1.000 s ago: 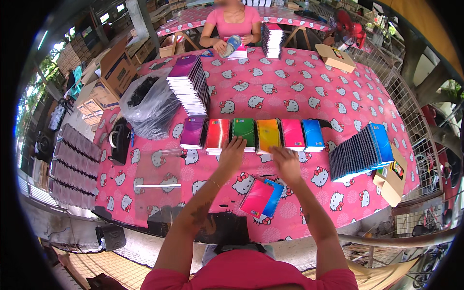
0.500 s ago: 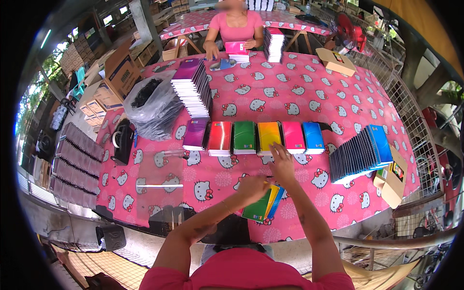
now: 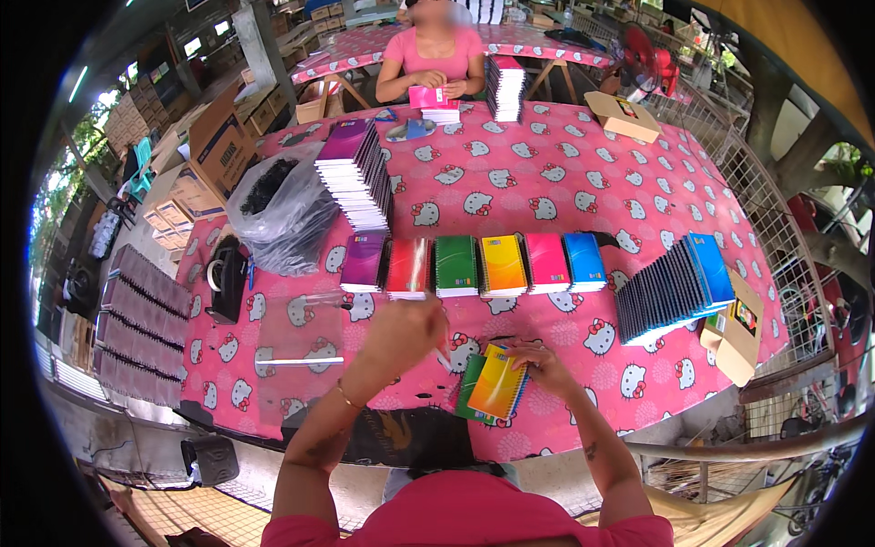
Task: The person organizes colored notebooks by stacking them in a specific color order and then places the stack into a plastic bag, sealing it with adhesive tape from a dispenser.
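Note:
My right hand (image 3: 540, 366) grips the upper right corner of a yellow spiral notebook (image 3: 495, 385). That notebook lies over a fanned pile, with a green notebook (image 3: 471, 376) showing on its left and a blue edge on its right. My left hand (image 3: 406, 339) is closed and raised just in front of the red notebook stack (image 3: 410, 264). A thin reddish-white edge shows beside its fingers, too narrow to name. Across the table run further short stacks: purple (image 3: 365, 260), green (image 3: 456, 263), yellow (image 3: 502, 263), pink (image 3: 547, 260) and blue (image 3: 584, 258).
A tall purple-topped notebook stack (image 3: 355, 178) stands behind the row, beside a plastic bag (image 3: 278, 219). A tape dispenser (image 3: 225, 278) sits left; a leaning blue notebook stack (image 3: 670, 292) and open carton (image 3: 736, 333) are right. A person (image 3: 435, 64) handles pink notebooks opposite.
My right hand has drawn back from the yellow stack to the pile with a yellow notebook. My left hand has left the pile, moving left and up toward the red stack.

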A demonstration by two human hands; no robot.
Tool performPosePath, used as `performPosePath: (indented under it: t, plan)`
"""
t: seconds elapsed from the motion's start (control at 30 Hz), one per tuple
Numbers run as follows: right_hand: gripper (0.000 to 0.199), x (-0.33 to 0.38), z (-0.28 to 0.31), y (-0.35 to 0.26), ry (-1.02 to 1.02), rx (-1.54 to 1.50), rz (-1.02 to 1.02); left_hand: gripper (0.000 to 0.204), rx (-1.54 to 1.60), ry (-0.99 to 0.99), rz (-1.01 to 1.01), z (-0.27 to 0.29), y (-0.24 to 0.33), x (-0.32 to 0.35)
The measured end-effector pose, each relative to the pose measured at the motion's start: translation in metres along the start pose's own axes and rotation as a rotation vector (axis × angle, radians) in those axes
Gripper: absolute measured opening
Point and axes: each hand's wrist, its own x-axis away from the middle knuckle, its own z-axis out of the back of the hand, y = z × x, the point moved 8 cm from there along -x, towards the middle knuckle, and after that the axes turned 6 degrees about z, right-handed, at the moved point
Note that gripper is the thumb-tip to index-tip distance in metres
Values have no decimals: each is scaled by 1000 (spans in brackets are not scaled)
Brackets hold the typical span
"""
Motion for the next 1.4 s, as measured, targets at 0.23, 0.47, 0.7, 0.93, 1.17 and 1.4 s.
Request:
performPosePath:
  t: [0.23,0.47,0.7,0.93,1.17,1.4]
  plan:
    - [40,-71,53,-11,376,663,-23,42,107,-498,210,-166,12,4]
    - [30,-75,88,9,558,610,-62,40,-145,216,-40,-140,-84,-42]
    - [28,16,6,-15,253,-54,-116,30,253,397,51,-60,-45,-6]
    - [34,19,15,19,421,-140,-210,21,552,350,162,-10,14,13]
    - [66,-25,90,30,471,748,-246,32,170,198,-234,-111,26,131]
    - [41,-33,153,71,327,1091,-350,45,177,107,-52,-84,-31,58]
